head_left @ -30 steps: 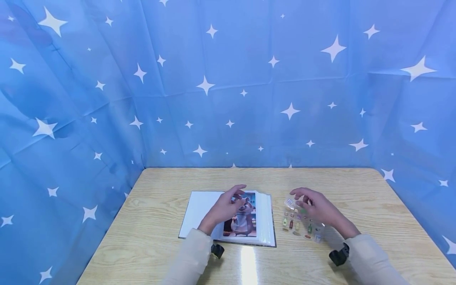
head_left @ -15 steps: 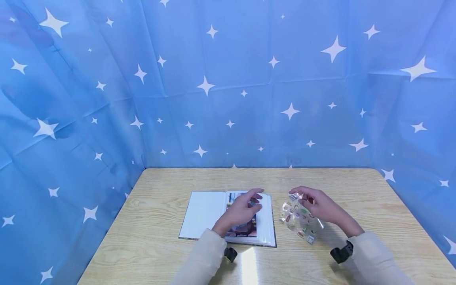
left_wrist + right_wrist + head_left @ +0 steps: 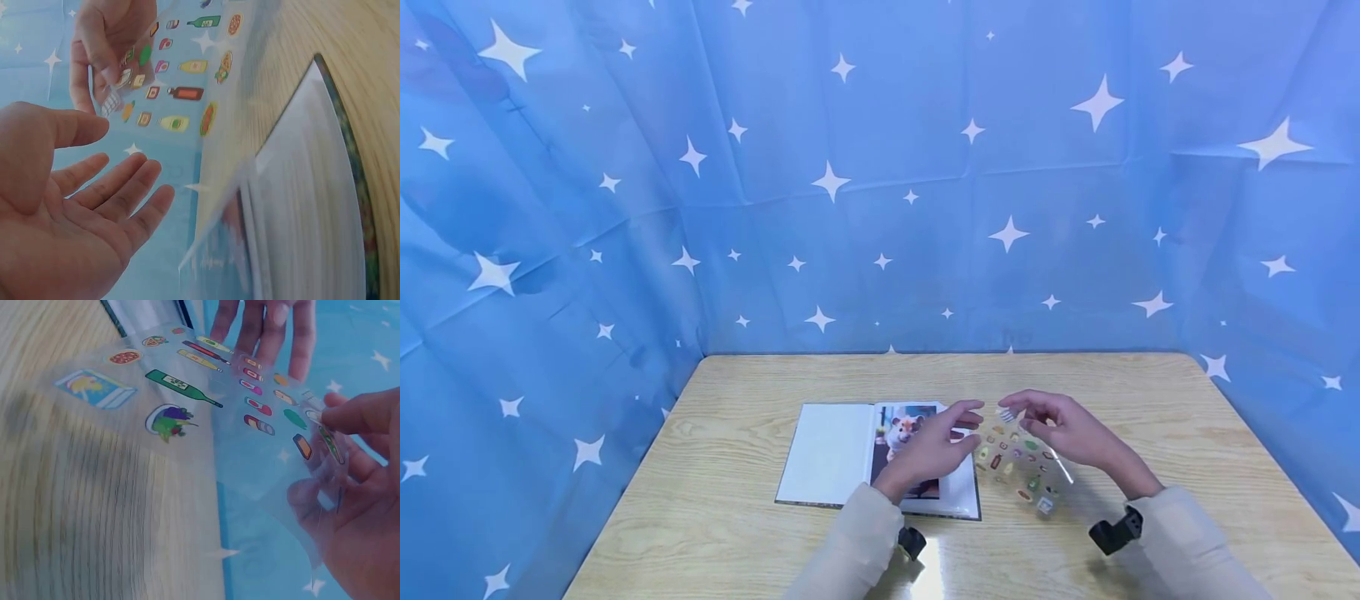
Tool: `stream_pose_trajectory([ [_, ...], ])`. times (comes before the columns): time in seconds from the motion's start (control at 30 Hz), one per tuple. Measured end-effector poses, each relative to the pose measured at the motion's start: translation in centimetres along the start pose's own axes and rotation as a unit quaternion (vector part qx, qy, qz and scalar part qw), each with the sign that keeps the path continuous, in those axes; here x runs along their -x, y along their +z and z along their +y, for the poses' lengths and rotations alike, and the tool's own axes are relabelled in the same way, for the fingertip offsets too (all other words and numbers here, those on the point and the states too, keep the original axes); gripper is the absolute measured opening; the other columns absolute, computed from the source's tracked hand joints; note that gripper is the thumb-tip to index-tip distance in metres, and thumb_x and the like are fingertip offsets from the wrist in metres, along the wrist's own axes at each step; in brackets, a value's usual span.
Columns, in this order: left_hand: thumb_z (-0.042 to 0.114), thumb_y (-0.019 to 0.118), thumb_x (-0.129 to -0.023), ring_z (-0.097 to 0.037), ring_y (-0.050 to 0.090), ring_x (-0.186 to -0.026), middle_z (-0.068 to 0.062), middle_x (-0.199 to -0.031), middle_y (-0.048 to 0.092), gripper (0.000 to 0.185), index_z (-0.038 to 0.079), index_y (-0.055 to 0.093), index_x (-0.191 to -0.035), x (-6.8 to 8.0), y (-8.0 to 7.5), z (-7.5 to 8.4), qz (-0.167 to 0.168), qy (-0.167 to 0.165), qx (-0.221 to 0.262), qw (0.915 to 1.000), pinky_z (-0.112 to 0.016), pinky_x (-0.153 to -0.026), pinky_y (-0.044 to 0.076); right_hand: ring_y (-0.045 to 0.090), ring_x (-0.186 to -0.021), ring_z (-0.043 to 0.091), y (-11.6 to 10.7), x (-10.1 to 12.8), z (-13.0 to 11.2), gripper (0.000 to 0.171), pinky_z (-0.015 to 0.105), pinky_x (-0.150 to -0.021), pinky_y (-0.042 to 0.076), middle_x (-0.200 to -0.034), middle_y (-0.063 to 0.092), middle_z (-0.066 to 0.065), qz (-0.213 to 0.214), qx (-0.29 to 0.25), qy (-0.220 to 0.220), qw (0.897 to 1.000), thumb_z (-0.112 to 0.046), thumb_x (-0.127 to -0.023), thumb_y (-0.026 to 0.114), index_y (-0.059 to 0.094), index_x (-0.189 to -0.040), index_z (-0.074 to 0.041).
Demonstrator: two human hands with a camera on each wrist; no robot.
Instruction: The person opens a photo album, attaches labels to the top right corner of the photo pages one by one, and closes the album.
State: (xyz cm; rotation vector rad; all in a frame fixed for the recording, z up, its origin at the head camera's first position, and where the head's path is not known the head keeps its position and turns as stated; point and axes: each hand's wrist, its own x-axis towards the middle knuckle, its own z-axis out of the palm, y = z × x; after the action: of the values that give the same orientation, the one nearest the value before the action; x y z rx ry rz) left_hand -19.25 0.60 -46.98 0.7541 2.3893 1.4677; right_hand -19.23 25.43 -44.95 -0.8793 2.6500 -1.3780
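Note:
A clear sticker sheet [image 3: 1018,467] printed with small food and bottle stickers hangs tilted above the table, pinched at its top corner by my right hand [image 3: 1060,429]. In the right wrist view the sticker sheet [image 3: 206,394] spreads out from my thumb and fingers. My left hand [image 3: 940,446] hovers open with straight fingers beside the sheet's left edge, over the right page of an open photo album [image 3: 850,454]. The album shows a hamster photo [image 3: 901,429]. In the left wrist view my left hand [image 3: 81,206] holds nothing, and the sheet [image 3: 181,81] is just beyond its fingertips.
The album lies on a wooden table [image 3: 737,517] with bare wood around it. Blue star-patterned cloth [image 3: 880,183] walls the table in on the back and both sides.
My right hand has lifted the sticker sheet off the table and brought it left. My left hand has left the photo and moved right towards the sheet, uncovering the picture.

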Motion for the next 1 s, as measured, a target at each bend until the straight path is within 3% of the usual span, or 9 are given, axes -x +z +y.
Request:
stream_pose_trajectory([
  [0.17,0.018,0.057,-0.101,-0.008,0.060,-0.117,-0.001,-0.131,0.064,0.049,0.025,0.044,-0.147,-0.1,0.4,0.5,0.007,-0.007,0.038,0.9992,-0.024,-0.096,0.050,0.049,-0.060,0.008,0.4,-0.2,-0.4,0.030,0.025,-0.051,0.044,-0.084,0.062,0.008,-0.007,-0.021,-0.016,1.000,0.005,-0.097,0.054,0.061,-0.126,0.000],
  [0.5,0.011,0.058,-0.100,-0.003,0.066,-0.099,0.008,-0.114,0.068,0.047,0.029,0.048,-0.142,-0.4,1.0,0.8,0.037,-0.039,0.101,0.9935,-0.020,-0.085,0.053,0.053,-0.063,0.020,1.1,-0.6,-0.5,0.030,0.025,-0.053,0.045,-0.095,0.065,0.015,-0.004,-0.042,-0.012,0.999,0.005,-0.096,0.055,0.063,-0.124,-0.002],
  [0.8,0.008,0.063,-0.096,-0.004,0.067,-0.084,0.008,-0.102,0.071,0.051,0.029,0.051,-0.141,-0.6,1.1,0.6,0.049,-0.054,0.128,0.9891,-0.023,-0.073,0.054,0.055,-0.063,0.023,1.3,-0.6,-0.3,0.022,0.026,-0.053,0.046,-0.080,0.064,0.009,-0.011,-0.068,-0.002,0.998,0.002,-0.096,0.057,0.065,-0.115,-0.005],
  [1.0,0.010,0.063,-0.096,-0.007,0.066,-0.078,0.011,-0.095,0.071,0.052,0.024,0.049,-0.143,-0.7,1.1,0.6,0.052,-0.062,0.129,0.9884,-0.021,-0.071,0.053,0.059,-0.068,0.024,1.4,-0.5,-0.3,0.014,0.033,-0.058,0.051,-0.081,0.065,0.008,-0.010,-0.077,0.018,0.997,-0.004,-0.098,0.060,0.066,-0.110,-0.005],
])
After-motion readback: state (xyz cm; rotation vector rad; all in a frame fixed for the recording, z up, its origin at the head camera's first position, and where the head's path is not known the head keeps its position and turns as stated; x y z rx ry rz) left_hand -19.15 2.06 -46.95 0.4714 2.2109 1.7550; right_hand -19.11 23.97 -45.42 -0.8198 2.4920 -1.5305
